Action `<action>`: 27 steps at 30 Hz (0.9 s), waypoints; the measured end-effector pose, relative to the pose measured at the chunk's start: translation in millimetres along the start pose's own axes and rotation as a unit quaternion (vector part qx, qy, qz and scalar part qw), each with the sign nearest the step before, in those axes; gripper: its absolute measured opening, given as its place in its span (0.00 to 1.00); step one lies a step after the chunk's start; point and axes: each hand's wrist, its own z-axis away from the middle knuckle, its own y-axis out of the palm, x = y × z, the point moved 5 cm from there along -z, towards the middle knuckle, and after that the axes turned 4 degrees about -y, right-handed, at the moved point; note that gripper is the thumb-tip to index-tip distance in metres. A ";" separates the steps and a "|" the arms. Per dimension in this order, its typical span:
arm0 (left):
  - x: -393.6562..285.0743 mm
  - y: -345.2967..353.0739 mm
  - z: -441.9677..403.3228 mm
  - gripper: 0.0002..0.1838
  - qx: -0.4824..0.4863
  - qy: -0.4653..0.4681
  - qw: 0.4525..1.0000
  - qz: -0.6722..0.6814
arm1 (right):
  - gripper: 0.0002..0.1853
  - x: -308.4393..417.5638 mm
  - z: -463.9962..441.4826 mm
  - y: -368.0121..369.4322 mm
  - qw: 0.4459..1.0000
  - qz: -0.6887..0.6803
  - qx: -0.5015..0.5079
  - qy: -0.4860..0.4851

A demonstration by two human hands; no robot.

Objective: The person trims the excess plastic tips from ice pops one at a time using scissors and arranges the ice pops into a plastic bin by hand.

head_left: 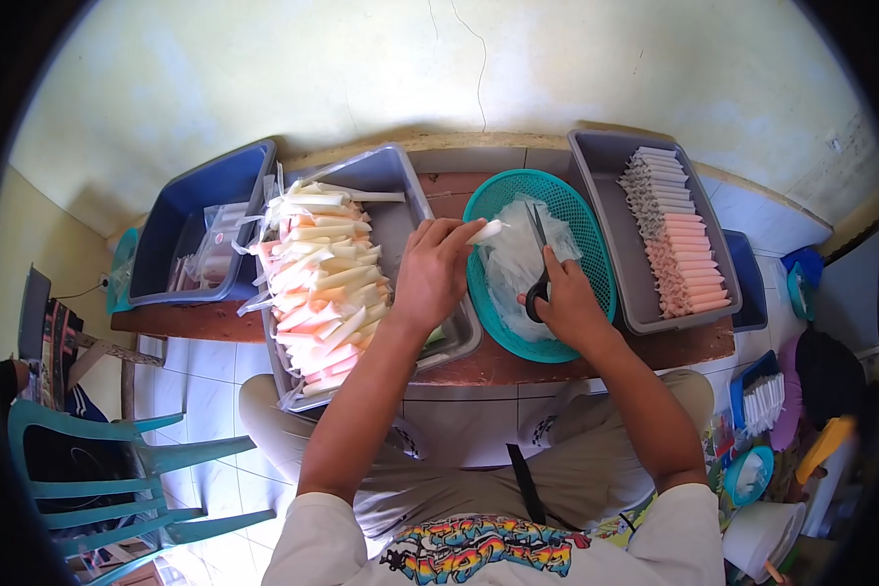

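Note:
My left hand [432, 273] is closed round a filled white plastic tube, like an ice pop [485, 232], whose tip sticks out toward the right. In my right hand [571, 301] are black-handled scissors [537, 227], blades pointing up over the teal basket [599, 232]. Crumpled clear plastic scraps [511, 269] lie inside this basket. Left of my left hand, a large heap of white and pink ice pops [319, 278] fills much of a grey tray [397, 200]. The tube's lower part is hidden by my fingers.
Another grey tray [606, 186] at the right holds neat rows of white and pink tubes [689, 249]. A blue bin [161, 230] stands at the left on the brown wooden bench [449, 195]. A green plastic chair [93, 488] is at lower left.

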 end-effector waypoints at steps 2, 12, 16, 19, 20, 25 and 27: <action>-1.3 0.0 -0.2 0.24 0.008 -0.004 1.000 0.017 | 0.50 -3.2 -4.4 5.5 1.000 0.006 0.009 0.009; -3.6 -2.1 -0.4 0.24 -0.007 -0.006 0.999 0.049 | 0.50 -12.7 -15.5 25.7 0.997 0.076 0.019 0.026; -3.8 -3.7 -0.8 0.24 -0.011 -0.011 0.998 0.065 | 0.49 -13.7 -19.0 26.6 0.987 0.145 0.061 0.027; -4.0 -3.9 -1.7 0.24 -0.024 -0.007 0.997 0.072 | 0.49 -7.8 -19.7 21.9 0.981 0.175 0.075 0.031; -4.4 -4.3 -2.2 0.24 -0.033 0.000 0.997 0.077 | 0.50 -5.8 -20.6 20.6 0.979 0.184 0.078 0.035; -3.9 -5.3 -2.6 0.25 -0.048 -0.011 0.995 0.090 | 0.52 -4.5 -22.9 18.6 0.973 0.209 0.091 0.041; -2.4 -4.5 -2.0 0.25 -0.048 -0.021 0.994 0.095 | 0.51 0.6 -22.9 11.5 0.971 0.214 0.102 0.040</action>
